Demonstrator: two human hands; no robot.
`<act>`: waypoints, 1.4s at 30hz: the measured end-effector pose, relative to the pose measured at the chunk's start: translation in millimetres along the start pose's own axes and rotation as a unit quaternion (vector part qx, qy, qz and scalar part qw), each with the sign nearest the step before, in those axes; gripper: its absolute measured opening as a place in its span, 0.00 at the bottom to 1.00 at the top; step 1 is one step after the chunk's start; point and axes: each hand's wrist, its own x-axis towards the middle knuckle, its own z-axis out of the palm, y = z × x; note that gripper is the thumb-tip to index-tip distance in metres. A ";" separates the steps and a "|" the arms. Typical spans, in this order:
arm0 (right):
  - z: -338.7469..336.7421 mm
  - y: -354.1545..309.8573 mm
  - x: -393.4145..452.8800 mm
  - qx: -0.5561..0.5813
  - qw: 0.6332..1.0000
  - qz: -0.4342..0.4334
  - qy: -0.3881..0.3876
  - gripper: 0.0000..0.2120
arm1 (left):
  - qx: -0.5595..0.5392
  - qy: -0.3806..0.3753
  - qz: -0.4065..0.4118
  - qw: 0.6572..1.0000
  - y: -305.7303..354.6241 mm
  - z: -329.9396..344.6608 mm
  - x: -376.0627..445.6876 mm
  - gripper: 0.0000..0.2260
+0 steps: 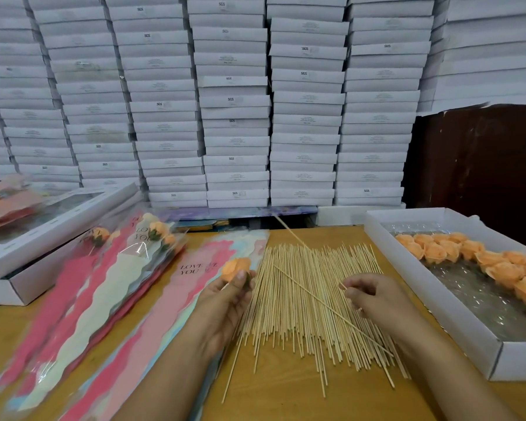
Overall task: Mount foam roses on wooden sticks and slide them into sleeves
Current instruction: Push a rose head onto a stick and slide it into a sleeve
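Nearest, the right hand (374, 294) pinches one end of a single wooden stick (325, 305) between thumb and fingertips; that stick lies slantwise across the loose pile of sticks (304, 299) spread on the tabletop (286, 399). The left hand (225, 299) has its grip curled round an orange foam rose (236, 268), thumb pressed on the bloom, just left of the pile. I judge the step in hand to be mounting: rose and stick are each held but not yet joined. The next move calls for lifting the stick clear and aiming its tip into the underside of the rose, squarely, so the foam does not tear.

Left of the hands lie flat sleeves (176, 302) printed "LOVE YOU". To the right, a white tray (431, 308) holds more orange roses (468, 253). Further left, filled sleeves (146, 238) rest against a lidded box (58, 217). Behind, stacked white cartons (234, 117) carry "SGS"; their smaller print is unreadable.
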 end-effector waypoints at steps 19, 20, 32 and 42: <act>-9.8 3.9 1.4 -0.126 0.985 -0.107 -0.056 0.18 | -0.140 0.072 0.008 0.987 15.7 -2.0 -1.6 0.14; -10.1 3.9 1.5 -0.125 0.985 -0.107 -0.055 0.18 | -0.141 0.073 0.008 0.987 15.9 -1.8 -1.8 0.14; -7.4 6.3 2.4 -0.131 0.985 -0.089 -0.069 0.08 | -0.138 0.074 0.007 0.988 14.2 -1.2 -2.3 0.13; -7.2 8.0 3.5 -0.139 0.984 -0.084 -0.071 0.06 | -0.129 0.074 0.004 0.989 12.2 -2.1 -0.9 0.20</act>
